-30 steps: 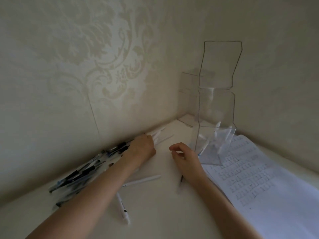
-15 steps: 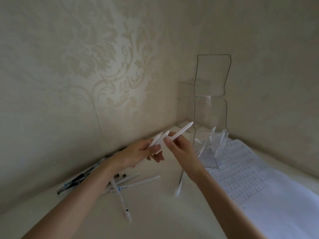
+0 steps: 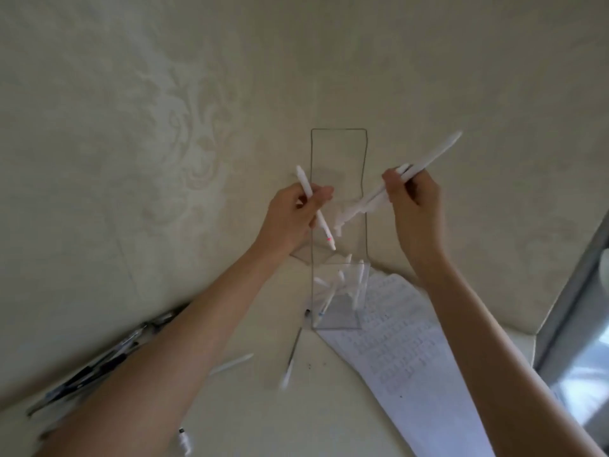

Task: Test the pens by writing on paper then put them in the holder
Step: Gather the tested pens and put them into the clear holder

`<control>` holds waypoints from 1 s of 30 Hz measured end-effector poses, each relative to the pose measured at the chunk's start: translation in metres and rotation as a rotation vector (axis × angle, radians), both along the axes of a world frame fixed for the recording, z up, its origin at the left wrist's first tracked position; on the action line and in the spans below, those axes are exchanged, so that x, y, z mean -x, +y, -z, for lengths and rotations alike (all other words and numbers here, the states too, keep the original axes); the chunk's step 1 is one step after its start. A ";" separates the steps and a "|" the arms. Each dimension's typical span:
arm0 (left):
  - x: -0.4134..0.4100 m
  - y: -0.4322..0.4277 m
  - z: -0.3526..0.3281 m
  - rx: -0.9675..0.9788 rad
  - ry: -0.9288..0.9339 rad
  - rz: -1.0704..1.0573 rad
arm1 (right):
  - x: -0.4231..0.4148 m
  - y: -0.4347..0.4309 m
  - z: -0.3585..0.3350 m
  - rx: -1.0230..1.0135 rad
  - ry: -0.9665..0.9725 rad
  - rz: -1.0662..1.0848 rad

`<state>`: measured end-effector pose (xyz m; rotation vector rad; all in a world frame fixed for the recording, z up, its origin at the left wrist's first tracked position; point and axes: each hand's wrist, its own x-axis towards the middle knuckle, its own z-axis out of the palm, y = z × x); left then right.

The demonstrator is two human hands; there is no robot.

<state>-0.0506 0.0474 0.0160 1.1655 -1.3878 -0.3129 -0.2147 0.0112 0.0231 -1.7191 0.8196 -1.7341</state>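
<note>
A tall clear acrylic holder (image 3: 339, 311) stands in the wall corner with several white pens leaning in its lower bin. My left hand (image 3: 293, 219) is raised in front of the holder and pinches one white pen (image 3: 324, 225), tip pointing down toward the bin. My right hand (image 3: 415, 206) is up at the holder's right and grips a bundle of white pens (image 3: 428, 159) that slant up to the right. A sheet of paper (image 3: 402, 357) covered in rows of writing lies on the table to the right of the holder.
Dark pens (image 3: 99, 364) are piled along the wall at the left. Loose white pens (image 3: 230, 364) and one thin pen (image 3: 291, 361) lie on the table before the holder. Another white pen (image 3: 184, 440) lies near the bottom edge. A window frame (image 3: 573, 308) stands at right.
Both hands rose from the table to in front of the holder. The right hand took a bundle of white pens and moved right; the left keeps one pen.
</note>
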 end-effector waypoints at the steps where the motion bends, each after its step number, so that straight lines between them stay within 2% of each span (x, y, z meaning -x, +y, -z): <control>1: 0.004 -0.009 0.000 -0.014 -0.029 -0.014 | 0.002 -0.007 0.002 0.001 0.066 0.030; 5: 0.011 -0.030 0.012 -0.176 -0.213 -0.119 | -0.006 -0.032 0.029 -0.104 0.381 0.061; 7: 0.007 -0.028 0.016 -0.217 -0.221 -0.134 | -0.008 -0.039 0.044 -0.193 0.492 0.064; 11: -0.019 0.002 0.019 -0.205 -0.211 -0.108 | -0.002 -0.026 0.052 -0.239 0.338 0.056; 14: -0.057 0.041 0.030 -0.310 -0.322 -0.066 | -0.001 0.005 0.049 -0.110 0.200 0.035; 17: -0.104 0.077 0.053 -0.435 -0.336 -0.091 | -0.017 0.039 0.057 0.001 0.180 -0.049; 19: -0.132 0.097 0.070 -0.509 -0.295 -0.133 | -0.040 0.056 0.074 0.013 0.279 -0.185; 22: -0.161 0.124 0.104 -0.575 -0.250 -0.204 | -0.090 0.057 0.112 -0.042 0.631 -0.422; 24: -0.173 0.139 0.126 -0.564 -0.185 -0.226 | -0.123 0.041 0.138 -0.102 0.766 -0.547; 26: -0.180 0.150 0.146 -0.512 -0.155 -0.234 | -0.148 0.021 0.154 -0.120 0.820 -0.551; 30: -0.183 0.161 0.164 -0.417 -0.255 -0.246 | -0.183 -0.013 0.160 -0.070 0.895 -0.496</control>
